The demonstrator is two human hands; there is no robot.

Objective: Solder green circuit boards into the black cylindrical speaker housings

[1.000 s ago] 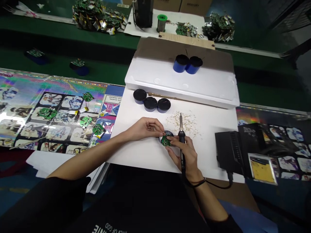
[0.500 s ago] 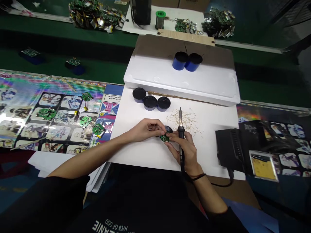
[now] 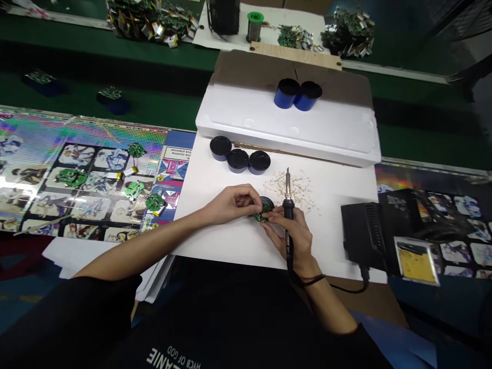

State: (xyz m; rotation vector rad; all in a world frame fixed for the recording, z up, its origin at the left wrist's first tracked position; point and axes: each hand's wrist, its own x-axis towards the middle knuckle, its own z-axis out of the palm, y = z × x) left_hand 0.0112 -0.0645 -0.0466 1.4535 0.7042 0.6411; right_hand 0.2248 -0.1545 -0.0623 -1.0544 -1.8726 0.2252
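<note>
My left hand (image 3: 233,204) pinches a small green circuit board (image 3: 262,216) at the edge of a round black-topped blue canister (image 3: 268,203), which lies partly hidden behind my fingers. My right hand (image 3: 296,237) grips a black soldering iron (image 3: 288,209) upright, its metal tip (image 3: 287,179) pointing away from me. The fingers of my right hand also touch the board's near side. The iron's tip is above the board and apart from it. My fingers hide much of the board.
Beside the hands, solder scraps (image 3: 292,190) lie on the white sheet (image 3: 215,246). Several capped blue canisters (image 3: 237,161) stand beyond them, before a white foam slab (image 3: 284,130). A black soldering station (image 3: 363,236) sits right; green boards (image 3: 155,203) lie left on a printed sheet.
The view has tilted slightly upward. The iron's tip has shifted a little to the right, and the board sits slightly farther from me, with my fingers closer around it.
</note>
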